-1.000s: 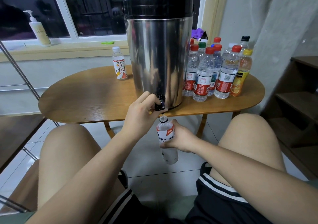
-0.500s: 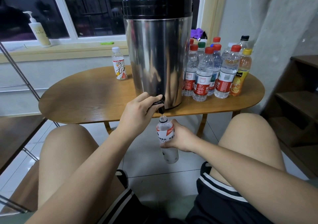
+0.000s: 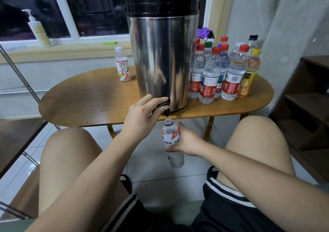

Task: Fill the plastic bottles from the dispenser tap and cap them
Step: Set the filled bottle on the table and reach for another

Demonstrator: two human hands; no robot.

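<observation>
A seated person's two bare hands work at the front edge of an oval wooden counter (image 3: 89,98). The left hand (image 3: 142,117) reaches forward with its fingers curled over the small black tap lever (image 3: 162,105), pinching it against the thumb. The tap sits at the bottom front of a tall stainless-steel dispenser with a black lid (image 3: 160,53), which stands on the counter just beyond that hand.

Below and slightly right of the left hand, the right hand (image 3: 187,140) wraps its fingers and thumb round the middle of an uncapped clear plastic bottle with a white and red label (image 3: 171,137). The bottle is held upright in the air, lower than the counter top, between the person's bare knees and above a tiled floor. Its open mouth sits just under the black spout. Whether water is flowing cannot be told.

Beyond and to the right of the right hand, a cluster of capped clear plastic bottles (image 3: 213,74), mostly red-capped, stands on the counter beside the dispenser. At its right end is an orange drink bottle with a yellow cap (image 3: 249,74). Beyond and left of the left hand stands a small white-capped bottle with a colourful label (image 3: 122,66).
</observation>
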